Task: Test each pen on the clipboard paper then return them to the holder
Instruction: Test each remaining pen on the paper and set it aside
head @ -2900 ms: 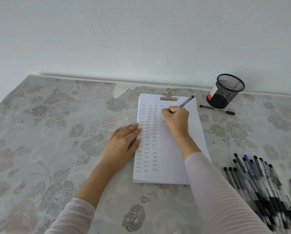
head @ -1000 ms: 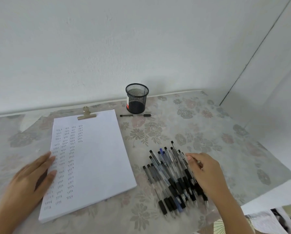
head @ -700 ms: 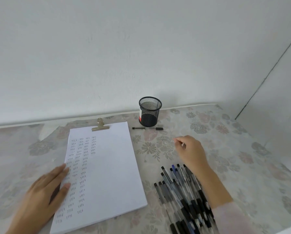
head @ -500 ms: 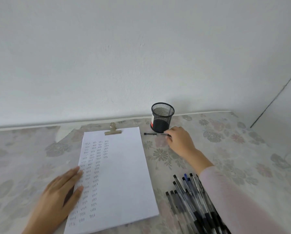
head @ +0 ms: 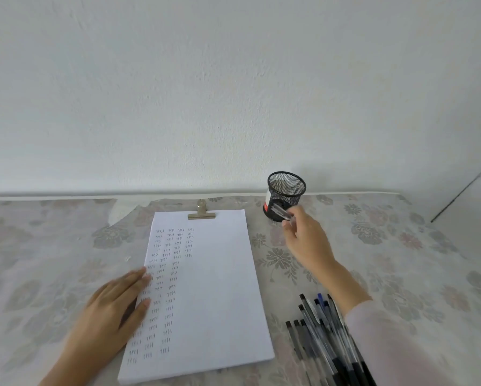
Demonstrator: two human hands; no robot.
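Right hand point(head: 307, 240) pinches a pen point(head: 280, 212) at its fingertips, just in front of the black mesh holder point(head: 286, 190). Left hand point(head: 113, 307) lies flat, fingers straight, on the clipboard paper's point(head: 219, 288) left edge. The pen is a blur, and the pen pile point(head: 320, 330) on the counter point(head: 401, 260) runs off-frame.

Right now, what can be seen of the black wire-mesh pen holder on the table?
The black wire-mesh pen holder is a round open-topped cup with a red-and-white label on the side toward the clipboard. It stands upright on the floral tablecloth near the white wall, right of the clipboard's metal clip. No pen sticks out above its rim. The right hand holds a blurred pen in front of its lower side; contact cannot be told.
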